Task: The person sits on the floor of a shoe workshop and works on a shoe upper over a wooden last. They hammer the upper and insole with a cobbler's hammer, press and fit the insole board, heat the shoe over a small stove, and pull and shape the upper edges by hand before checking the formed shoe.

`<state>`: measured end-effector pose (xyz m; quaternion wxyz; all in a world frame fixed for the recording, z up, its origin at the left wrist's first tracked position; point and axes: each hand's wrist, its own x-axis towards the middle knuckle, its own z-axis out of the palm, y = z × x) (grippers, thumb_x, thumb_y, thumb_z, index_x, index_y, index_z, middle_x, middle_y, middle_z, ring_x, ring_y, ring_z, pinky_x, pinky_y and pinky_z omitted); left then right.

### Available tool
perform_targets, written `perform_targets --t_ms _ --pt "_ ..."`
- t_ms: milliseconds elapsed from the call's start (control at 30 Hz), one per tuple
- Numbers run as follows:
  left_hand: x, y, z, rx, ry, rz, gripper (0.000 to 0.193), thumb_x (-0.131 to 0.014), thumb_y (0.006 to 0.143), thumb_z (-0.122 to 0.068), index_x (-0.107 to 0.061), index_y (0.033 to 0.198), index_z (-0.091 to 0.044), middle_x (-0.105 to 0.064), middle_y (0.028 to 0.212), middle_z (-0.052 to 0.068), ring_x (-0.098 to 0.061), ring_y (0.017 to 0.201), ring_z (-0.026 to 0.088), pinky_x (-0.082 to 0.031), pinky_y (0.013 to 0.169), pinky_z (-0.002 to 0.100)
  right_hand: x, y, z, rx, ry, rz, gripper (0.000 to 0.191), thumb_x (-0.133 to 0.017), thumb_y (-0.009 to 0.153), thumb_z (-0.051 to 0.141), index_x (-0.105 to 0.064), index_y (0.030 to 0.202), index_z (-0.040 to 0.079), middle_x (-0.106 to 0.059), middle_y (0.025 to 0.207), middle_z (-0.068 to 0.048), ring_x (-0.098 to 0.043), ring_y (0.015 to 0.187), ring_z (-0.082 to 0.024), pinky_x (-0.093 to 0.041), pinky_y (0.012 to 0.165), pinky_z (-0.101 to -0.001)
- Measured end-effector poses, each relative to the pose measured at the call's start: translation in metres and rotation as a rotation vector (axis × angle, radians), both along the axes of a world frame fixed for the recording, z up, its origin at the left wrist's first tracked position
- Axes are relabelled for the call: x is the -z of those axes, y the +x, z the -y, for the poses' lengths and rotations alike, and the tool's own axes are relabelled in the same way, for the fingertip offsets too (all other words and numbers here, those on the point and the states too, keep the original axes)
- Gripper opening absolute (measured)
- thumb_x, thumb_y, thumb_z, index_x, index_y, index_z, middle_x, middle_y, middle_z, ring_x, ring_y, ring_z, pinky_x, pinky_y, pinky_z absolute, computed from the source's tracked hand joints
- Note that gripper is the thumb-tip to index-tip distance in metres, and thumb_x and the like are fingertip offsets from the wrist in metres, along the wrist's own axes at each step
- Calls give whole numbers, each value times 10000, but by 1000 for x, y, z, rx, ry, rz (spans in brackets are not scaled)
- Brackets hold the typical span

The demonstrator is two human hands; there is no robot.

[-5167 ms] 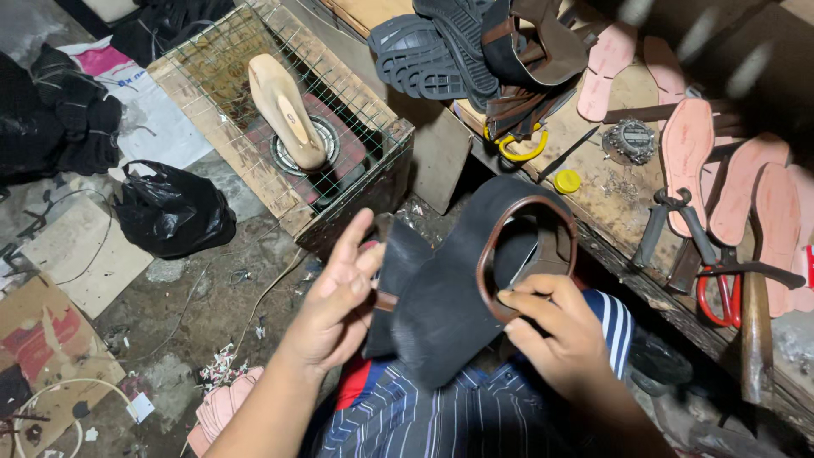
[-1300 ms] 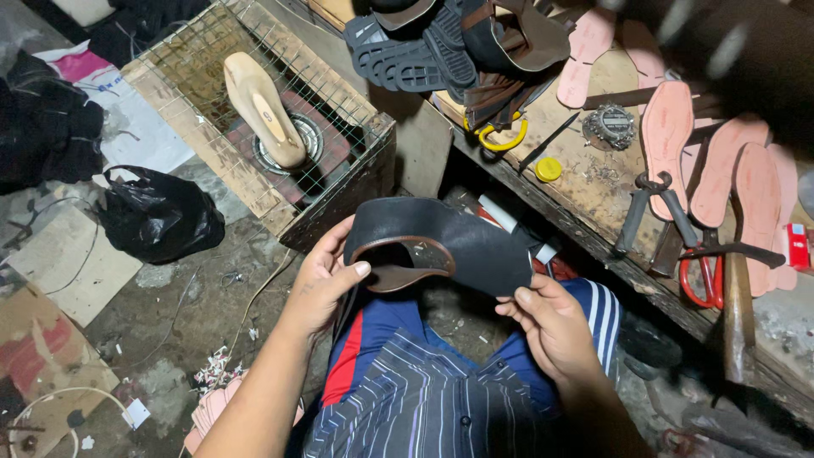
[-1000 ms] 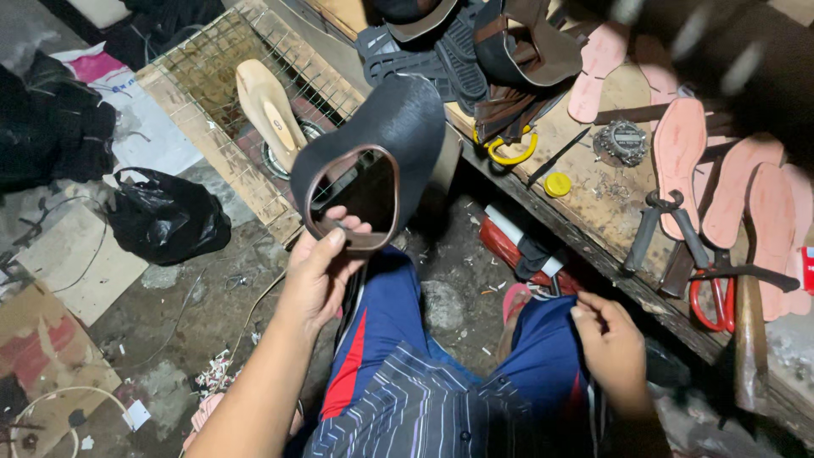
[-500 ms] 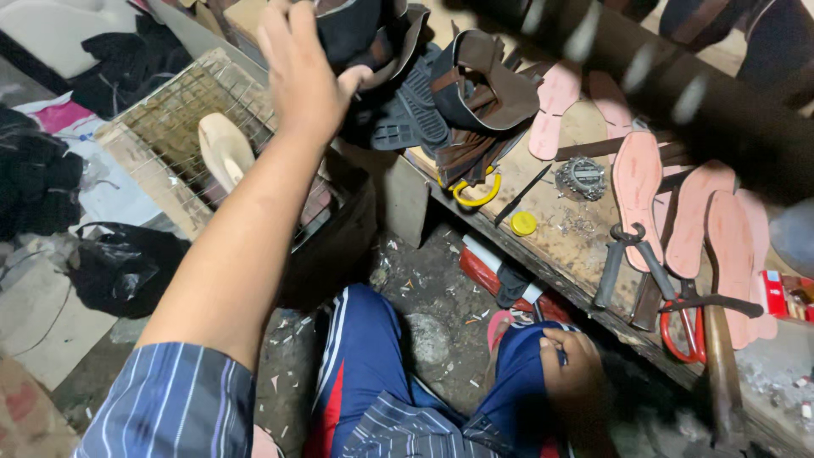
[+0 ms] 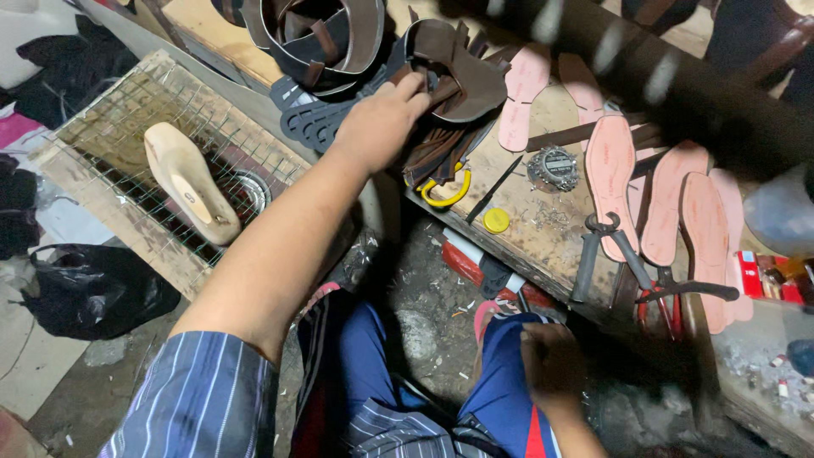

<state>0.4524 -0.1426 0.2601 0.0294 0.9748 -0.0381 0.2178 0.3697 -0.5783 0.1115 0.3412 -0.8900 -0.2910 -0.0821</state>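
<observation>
Reaching across, your left hand (image 5: 379,121) curls its fingers onto the dark brown shoe upper (image 5: 454,80) heaped on the wooden bench (image 5: 543,237); your right hand (image 5: 553,371) rests low by your knee, its grip too dim to tell; a small red box (image 5: 749,271) sits at the bench's right end.

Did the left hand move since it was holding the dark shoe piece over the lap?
Yes. The left hand went up and away from the lap, onto the pile of brown shoe uppers on the workbench.

Left arm stretched far forward, left hand (image 5: 379,123) palm down, fingers (image 5: 415,85) curled. Right hand (image 5: 553,371) low by the knee, fingers loosely bent.
</observation>
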Motion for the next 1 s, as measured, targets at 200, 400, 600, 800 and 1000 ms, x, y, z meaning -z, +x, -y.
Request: perform_targets --t_ms 200,400,600,800,1000 --pt "-13 -36 19 229 -974 318 109 -608 1032 -138 -582 1084 -45 -594 1028 41 -566 975 174 -490 862 326 -24 -8 -7 27 42 -67 103 -665 891 142 -694 945 59 -702 938 -130 -676 909 -320 -525 840 -408" --pt "-14 -163 54 203 -1904 304 150 -536 992 -138 -619 1085 -57 -614 900 -2 -499 728 84 -413 671 251 -33 -15 -8 11 82 -28 106 -689 887 111 -709 970 48 -698 951 -137 -676 941 -326 -527 866 -395" --pt "-1 -251 77 52 -1987 239 156 -525 956 -124 -604 1068 -50 -649 903 25 -592 772 120 -489 714 283 -27 -19 -10 45 108 -57 112 -705 882 116 -723 978 60 -693 920 -117 -681 892 -292 -527 830 -383" --pt "8 -282 79 92 -1804 215 134 -558 970 -103 -608 1073 -33 -636 955 10 -565 875 98 -458 817 267 -31 -26 -12 14 71 -3 107 -714 889 119 -726 982 68 -688 910 -105 -667 883 -286 -519 828 -392" --pt "-13 -265 82 41 -1353 242 96 -631 949 -90 -627 1023 -29 -599 995 39 -566 899 143 -473 827 297 -34 -28 -14 15 38 2 108 -714 888 123 -722 983 73 -692 921 -104 -662 899 -291 -515 846 -398"
